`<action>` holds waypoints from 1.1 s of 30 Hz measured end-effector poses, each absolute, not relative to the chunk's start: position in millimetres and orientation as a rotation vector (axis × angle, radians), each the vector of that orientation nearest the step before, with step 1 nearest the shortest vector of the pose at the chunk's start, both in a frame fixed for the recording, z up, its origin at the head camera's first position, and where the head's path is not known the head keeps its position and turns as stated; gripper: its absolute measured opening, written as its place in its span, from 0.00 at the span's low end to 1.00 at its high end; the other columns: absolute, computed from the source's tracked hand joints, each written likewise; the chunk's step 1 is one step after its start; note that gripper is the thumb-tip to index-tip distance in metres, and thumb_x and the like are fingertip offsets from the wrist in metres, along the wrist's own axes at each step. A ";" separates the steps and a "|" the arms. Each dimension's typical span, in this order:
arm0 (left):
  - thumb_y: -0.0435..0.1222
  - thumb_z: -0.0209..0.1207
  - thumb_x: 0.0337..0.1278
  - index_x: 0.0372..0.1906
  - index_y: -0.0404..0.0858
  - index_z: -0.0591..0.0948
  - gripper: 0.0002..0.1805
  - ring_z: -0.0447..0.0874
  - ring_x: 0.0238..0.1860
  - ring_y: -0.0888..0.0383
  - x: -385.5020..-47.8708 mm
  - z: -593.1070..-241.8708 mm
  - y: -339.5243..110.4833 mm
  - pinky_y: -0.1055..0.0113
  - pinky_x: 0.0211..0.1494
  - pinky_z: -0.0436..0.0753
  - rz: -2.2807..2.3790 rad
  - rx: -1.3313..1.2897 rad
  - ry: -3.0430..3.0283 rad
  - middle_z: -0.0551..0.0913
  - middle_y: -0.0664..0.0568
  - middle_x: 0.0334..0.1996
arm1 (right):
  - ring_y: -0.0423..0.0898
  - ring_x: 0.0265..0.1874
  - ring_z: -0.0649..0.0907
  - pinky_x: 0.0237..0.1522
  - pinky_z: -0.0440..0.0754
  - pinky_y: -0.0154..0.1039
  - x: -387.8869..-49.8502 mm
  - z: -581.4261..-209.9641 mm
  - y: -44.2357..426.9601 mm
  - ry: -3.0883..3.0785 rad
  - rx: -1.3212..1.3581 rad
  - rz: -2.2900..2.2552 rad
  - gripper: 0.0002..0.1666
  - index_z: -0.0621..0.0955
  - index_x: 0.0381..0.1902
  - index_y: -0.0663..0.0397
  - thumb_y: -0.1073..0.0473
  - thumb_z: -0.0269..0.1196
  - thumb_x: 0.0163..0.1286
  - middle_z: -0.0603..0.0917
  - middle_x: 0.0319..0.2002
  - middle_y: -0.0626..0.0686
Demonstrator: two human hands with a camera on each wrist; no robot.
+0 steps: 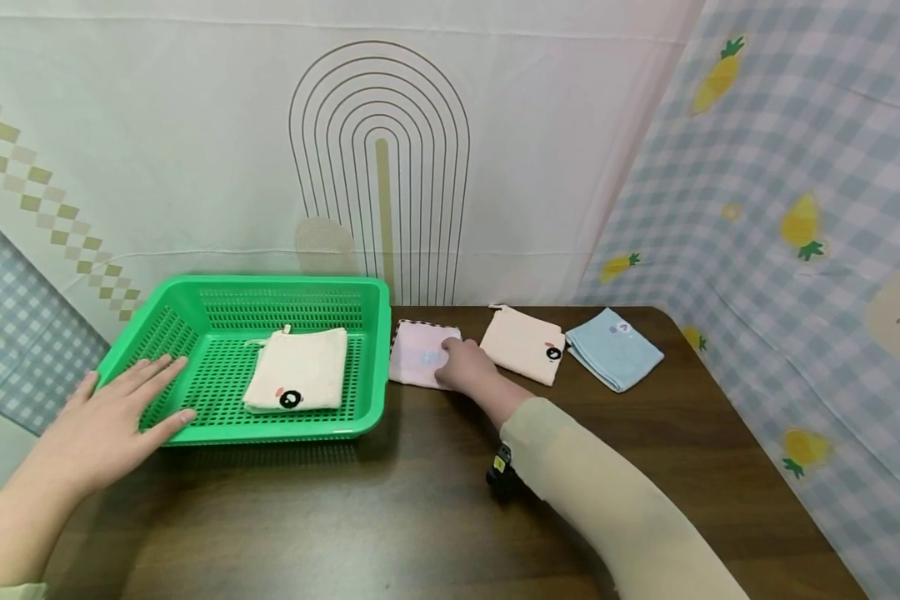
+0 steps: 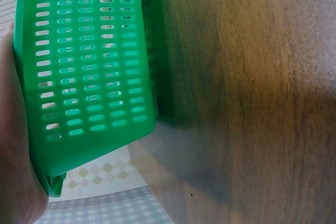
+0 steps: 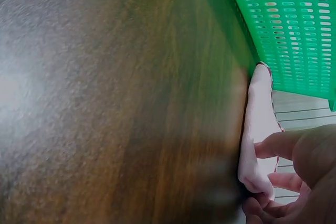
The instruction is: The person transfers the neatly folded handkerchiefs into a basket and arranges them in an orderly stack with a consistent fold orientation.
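Observation:
My right hand (image 1: 468, 367) grips the right side of a folded pale pink towel (image 1: 414, 354) with a checked edge, which lies flat on the table. In the right wrist view, the thumb presses on top of the towel (image 3: 257, 114) and other fingers curl at its near edge. My left hand (image 1: 112, 421) rests with fingers spread over the left front rim of a green plastic basket (image 1: 386, 367). Inside the basket lies a folded cream towel (image 1: 300, 367) with a black eye design. The left wrist view shows the basket's slotted wall (image 2: 89, 66) beside that hand.
Right of the pink towel lie another cream towel (image 1: 521, 342) with an eye design and a folded light blue towel (image 1: 615, 350). All rest on a dark wooden table (image 1: 360, 517). Patterned cloth (image 1: 532, 150) hangs behind the table and along its right side.

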State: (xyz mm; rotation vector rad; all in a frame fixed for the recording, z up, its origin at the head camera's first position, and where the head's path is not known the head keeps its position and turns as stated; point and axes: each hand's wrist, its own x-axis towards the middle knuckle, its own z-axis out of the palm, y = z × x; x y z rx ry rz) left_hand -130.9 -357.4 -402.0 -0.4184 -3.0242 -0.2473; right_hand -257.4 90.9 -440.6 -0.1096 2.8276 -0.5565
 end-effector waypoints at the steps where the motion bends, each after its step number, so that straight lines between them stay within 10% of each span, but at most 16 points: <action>1: 0.59 0.54 0.66 0.81 0.52 0.47 0.46 0.54 0.73 0.31 -130.9 -401.9 -357.3 0.42 0.71 0.18 -0.245 -0.418 -3.026 0.57 0.36 0.75 | 0.56 0.61 0.75 0.60 0.75 0.49 -258.0 -440.8 90.8 2.821 -0.103 -0.573 0.34 0.72 0.69 0.55 0.55 0.65 0.66 0.75 0.63 0.62; 26: 0.60 0.53 0.67 0.81 0.51 0.48 0.46 0.54 0.72 0.31 -131.4 -399.8 -355.5 0.40 0.71 0.19 -0.238 -0.414 -3.035 0.57 0.36 0.75 | 0.56 0.48 0.75 0.27 0.76 0.37 -265.4 -443.5 89.3 2.651 0.033 -0.927 0.47 0.65 0.75 0.43 0.74 0.59 0.57 0.68 0.69 0.63; 33: 0.59 0.54 0.66 0.81 0.51 0.48 0.45 0.54 0.73 0.32 -130.6 -400.2 -356.7 0.40 0.72 0.20 -0.241 -0.416 -3.025 0.58 0.36 0.75 | 0.48 0.26 0.71 0.17 0.69 0.34 -267.2 -447.3 92.1 2.564 0.020 -1.050 0.50 0.67 0.74 0.42 0.78 0.57 0.53 0.70 0.69 0.55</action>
